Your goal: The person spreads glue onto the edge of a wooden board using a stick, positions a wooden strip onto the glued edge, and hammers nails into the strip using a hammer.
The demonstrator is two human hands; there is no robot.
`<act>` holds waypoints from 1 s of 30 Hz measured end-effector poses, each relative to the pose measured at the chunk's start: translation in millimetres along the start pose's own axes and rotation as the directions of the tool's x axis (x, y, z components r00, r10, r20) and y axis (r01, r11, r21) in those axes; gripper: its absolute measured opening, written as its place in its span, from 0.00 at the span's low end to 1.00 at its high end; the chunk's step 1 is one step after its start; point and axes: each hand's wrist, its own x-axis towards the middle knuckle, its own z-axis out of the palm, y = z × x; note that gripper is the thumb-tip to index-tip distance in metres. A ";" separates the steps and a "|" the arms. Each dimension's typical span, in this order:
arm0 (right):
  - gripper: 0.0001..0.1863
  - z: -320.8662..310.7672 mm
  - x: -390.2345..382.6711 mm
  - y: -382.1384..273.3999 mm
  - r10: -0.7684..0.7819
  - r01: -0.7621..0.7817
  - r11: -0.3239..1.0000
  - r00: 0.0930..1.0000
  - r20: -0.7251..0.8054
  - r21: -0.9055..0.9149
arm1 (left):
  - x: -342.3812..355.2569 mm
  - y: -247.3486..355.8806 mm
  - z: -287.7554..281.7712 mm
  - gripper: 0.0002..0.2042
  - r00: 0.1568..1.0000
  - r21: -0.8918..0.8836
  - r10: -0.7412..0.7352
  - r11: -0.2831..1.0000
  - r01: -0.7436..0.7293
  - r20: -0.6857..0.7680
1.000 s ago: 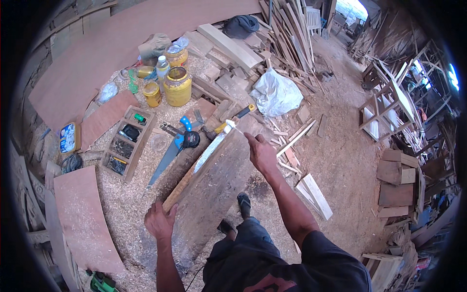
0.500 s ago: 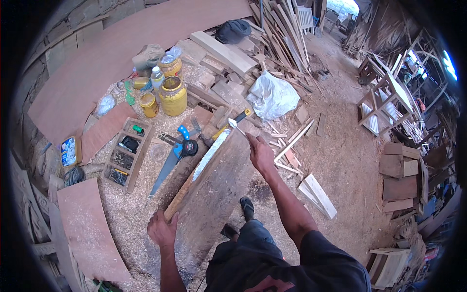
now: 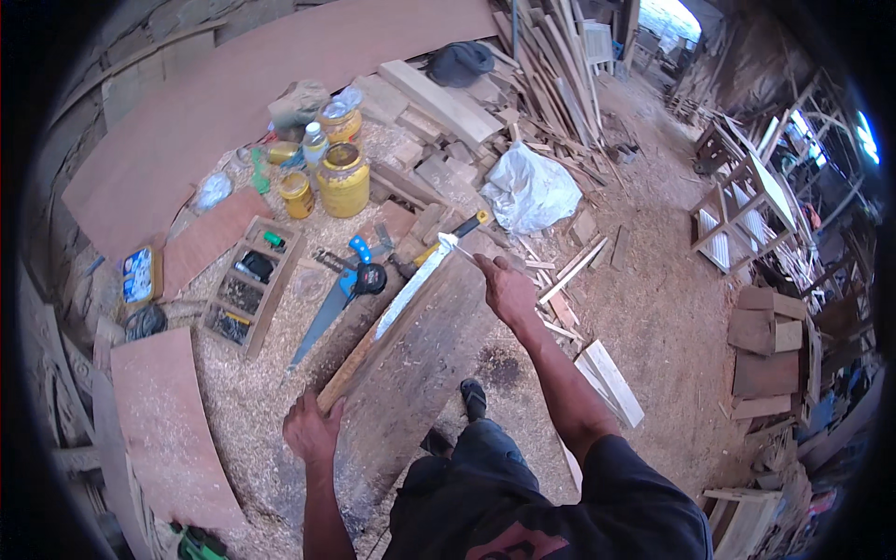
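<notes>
My right hand (image 3: 507, 291) grips a thin stick (image 3: 464, 254) with a white blob at its end, held at the far end of a long wooden strip (image 3: 348, 371). The upper stretch of the strip's top carries white paste (image 3: 405, 296). My left hand (image 3: 313, 425) is closed on the strip's near end. Beneath lies a weathered wooden plank (image 3: 406, 364). To the left are a handsaw (image 3: 320, 327), a black round tool (image 3: 371, 277), perhaps a tape measure, and a hammer-like tool with a yellow-black handle (image 3: 457, 233).
A divided wooden box (image 3: 245, 289), yellow containers (image 3: 341, 191) and plywood sheets (image 3: 163, 420) lie at the left. Scrap wood (image 3: 448, 112) and a white sack (image 3: 530, 187) are farther back. Wooden furniture frames (image 3: 747, 201) stand right. My sandalled foot (image 3: 474, 401) is below the plank.
The view has shifted slightly. My right hand with the stick stays near the strip's far end, with only small movement, and my left hand still holds the near end.
</notes>
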 end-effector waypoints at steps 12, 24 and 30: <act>0.29 13.9 -95.5 -103.9 -0.462 0.440 0.882 0.877 0.128 0.168 | 1.3 -0.7 -2.2 0.22 1.000 -0.064 0.001 0.998 0.000 0.003; 0.29 19.2 -93.0 -103.7 -0.442 0.436 0.891 0.896 0.023 0.127 | 1.6 3.3 -5.2 0.23 0.999 -0.085 -0.026 0.996 0.029 0.041; 0.30 20.3 -83.2 -95.9 -0.278 0.278 0.960 0.960 -0.005 0.033 | 1.1 4.6 -7.0 0.24 0.997 -0.078 -0.036 0.996 0.042 0.065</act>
